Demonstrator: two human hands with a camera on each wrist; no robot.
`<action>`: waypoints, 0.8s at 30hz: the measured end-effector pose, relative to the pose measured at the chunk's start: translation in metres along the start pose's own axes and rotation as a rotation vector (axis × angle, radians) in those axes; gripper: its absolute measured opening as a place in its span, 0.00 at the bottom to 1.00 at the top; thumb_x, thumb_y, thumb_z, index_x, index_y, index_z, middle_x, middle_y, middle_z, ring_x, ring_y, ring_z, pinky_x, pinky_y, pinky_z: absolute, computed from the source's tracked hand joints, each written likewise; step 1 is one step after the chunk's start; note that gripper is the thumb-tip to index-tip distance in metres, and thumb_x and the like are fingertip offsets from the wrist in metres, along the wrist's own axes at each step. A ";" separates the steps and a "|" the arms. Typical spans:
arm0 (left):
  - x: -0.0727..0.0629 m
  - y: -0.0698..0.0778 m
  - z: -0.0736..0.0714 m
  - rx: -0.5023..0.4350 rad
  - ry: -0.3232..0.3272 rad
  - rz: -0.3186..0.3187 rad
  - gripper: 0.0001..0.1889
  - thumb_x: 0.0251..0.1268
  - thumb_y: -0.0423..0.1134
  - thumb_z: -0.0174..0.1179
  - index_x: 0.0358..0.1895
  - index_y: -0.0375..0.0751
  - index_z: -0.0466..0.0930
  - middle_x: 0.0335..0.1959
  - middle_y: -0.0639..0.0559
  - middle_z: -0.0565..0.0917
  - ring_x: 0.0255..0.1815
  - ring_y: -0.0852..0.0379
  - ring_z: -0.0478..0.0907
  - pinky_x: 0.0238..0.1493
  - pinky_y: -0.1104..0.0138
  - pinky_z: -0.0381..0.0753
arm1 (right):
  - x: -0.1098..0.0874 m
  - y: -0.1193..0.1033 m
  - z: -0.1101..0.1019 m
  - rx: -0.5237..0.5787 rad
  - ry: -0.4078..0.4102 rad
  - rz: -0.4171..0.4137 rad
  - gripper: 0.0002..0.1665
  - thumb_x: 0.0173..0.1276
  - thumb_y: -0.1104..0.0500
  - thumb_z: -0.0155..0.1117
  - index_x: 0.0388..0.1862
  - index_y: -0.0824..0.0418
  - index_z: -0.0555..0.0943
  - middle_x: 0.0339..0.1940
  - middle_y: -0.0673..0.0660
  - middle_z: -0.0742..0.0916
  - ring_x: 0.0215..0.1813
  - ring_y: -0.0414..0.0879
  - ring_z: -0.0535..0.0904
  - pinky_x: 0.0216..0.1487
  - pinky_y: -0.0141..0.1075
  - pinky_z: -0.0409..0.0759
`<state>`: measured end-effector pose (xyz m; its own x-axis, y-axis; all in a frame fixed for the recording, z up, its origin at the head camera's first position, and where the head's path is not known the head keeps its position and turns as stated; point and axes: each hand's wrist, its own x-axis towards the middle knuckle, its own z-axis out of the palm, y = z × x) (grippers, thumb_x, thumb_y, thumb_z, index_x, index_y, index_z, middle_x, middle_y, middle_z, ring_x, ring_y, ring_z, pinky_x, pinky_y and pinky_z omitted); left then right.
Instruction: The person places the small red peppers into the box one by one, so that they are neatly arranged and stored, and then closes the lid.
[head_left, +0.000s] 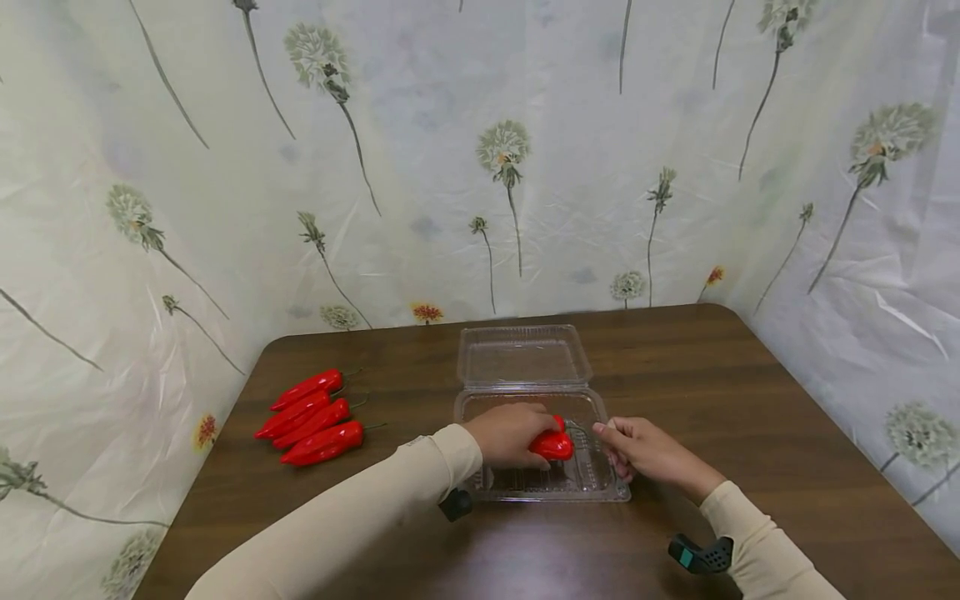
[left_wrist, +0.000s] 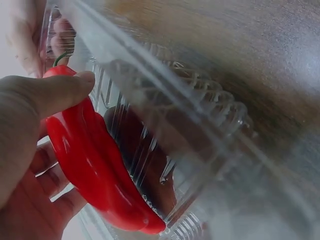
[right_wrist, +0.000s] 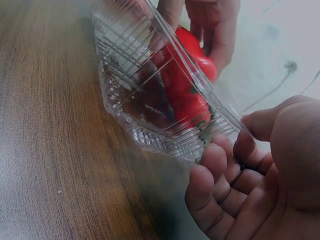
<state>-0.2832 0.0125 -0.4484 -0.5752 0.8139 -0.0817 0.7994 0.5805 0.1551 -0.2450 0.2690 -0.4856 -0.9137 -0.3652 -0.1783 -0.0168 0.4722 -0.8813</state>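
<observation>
My left hand [head_left: 510, 435] grips a glossy red chili pepper [head_left: 552, 446] over the base of a clear plastic clamshell container [head_left: 536, 497]. In the left wrist view the thumb lies across the pepper [left_wrist: 90, 155] near its green stem, with the fingers round the far side; its tip points down into the ribbed base. My right hand [head_left: 648, 450] pinches the container's right rim between thumb and forefinger, as the right wrist view also shows, the other fingers curled below. Behind the base, the container's lid [head_left: 525, 357] lies folded back, open.
Several more red peppers [head_left: 322, 443] lie side by side on the left of the brown wooden table [head_left: 697, 375], stems to the right. A curtain [head_left: 420, 183] printed with dandelions hangs behind the table and along its sides.
</observation>
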 end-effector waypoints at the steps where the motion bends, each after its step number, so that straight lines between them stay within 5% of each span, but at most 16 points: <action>1: 0.000 0.001 0.000 0.020 0.006 0.002 0.26 0.59 0.51 0.73 0.60 0.50 0.81 0.48 0.58 0.81 0.43 0.64 0.78 0.48 0.74 0.78 | 0.000 0.000 0.000 0.000 0.002 0.006 0.28 0.82 0.46 0.50 0.30 0.68 0.74 0.20 0.56 0.79 0.22 0.46 0.75 0.25 0.42 0.81; 5: 0.000 0.006 0.001 0.113 0.030 0.002 0.25 0.58 0.52 0.73 0.58 0.52 0.81 0.46 0.59 0.81 0.42 0.64 0.77 0.44 0.73 0.79 | 0.000 0.000 0.000 0.003 -0.001 0.006 0.28 0.82 0.46 0.49 0.30 0.68 0.73 0.20 0.56 0.78 0.22 0.46 0.75 0.25 0.42 0.81; 11: -0.002 0.009 0.003 0.236 0.049 -0.011 0.27 0.58 0.56 0.72 0.60 0.54 0.81 0.54 0.58 0.83 0.52 0.60 0.77 0.52 0.68 0.80 | 0.001 0.001 0.000 0.002 -0.006 -0.010 0.28 0.82 0.47 0.48 0.30 0.69 0.73 0.20 0.57 0.78 0.22 0.46 0.75 0.25 0.42 0.81; 24: -0.002 0.006 0.002 0.258 0.053 -0.010 0.25 0.60 0.56 0.71 0.59 0.53 0.81 0.53 0.58 0.82 0.54 0.59 0.79 0.54 0.67 0.80 | 0.001 0.000 0.002 -0.013 -0.007 -0.007 0.28 0.82 0.46 0.49 0.29 0.68 0.73 0.20 0.56 0.79 0.22 0.46 0.75 0.25 0.42 0.81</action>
<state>-0.2770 0.0140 -0.4497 -0.5865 0.8094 -0.0293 0.8072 0.5813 -0.1024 -0.2454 0.2673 -0.4864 -0.9106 -0.3744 -0.1749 -0.0289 0.4799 -0.8769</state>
